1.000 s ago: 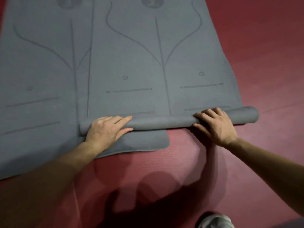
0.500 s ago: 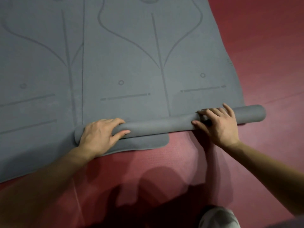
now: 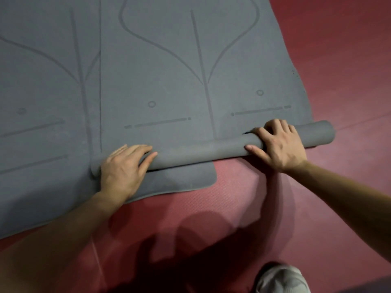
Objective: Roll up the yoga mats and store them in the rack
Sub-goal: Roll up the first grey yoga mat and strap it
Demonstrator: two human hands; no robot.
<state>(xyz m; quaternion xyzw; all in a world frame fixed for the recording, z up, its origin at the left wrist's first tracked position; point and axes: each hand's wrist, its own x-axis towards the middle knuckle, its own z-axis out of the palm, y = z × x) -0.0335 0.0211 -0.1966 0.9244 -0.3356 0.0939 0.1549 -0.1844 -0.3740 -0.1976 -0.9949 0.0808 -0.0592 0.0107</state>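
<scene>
The right hand [image 3: 279, 144] sits on the rolled end of the grey yoga mat [image 3: 169, 70], right of centre in the frame, its fingers curled over the far side of the roll [image 3: 203, 153] and its thumb stretched along the near side, so the roll is cupped between them. The left hand [image 3: 122, 170] lies at the roll's other end, left of centre, palm down with the fingers together and flat across the top and the thumb pointing along the roll; it presses rather than grasps. The roll runs between the two hands as a narrow tube, slanting slightly up toward the right, and its open end sticks out past the right hand over the red floor [image 3: 338, 49]. The unrolled part of this mat spreads from the roll to the top of the frame, printed with curved and straight guide lines. A second grey mat [image 3: 42, 92] lies flat under its left side and fills the left of the frame; one rounded corner shows just below the roll. At the bottom edge, right of centre, a pale shoe [image 3: 281, 280] shows partly.
</scene>
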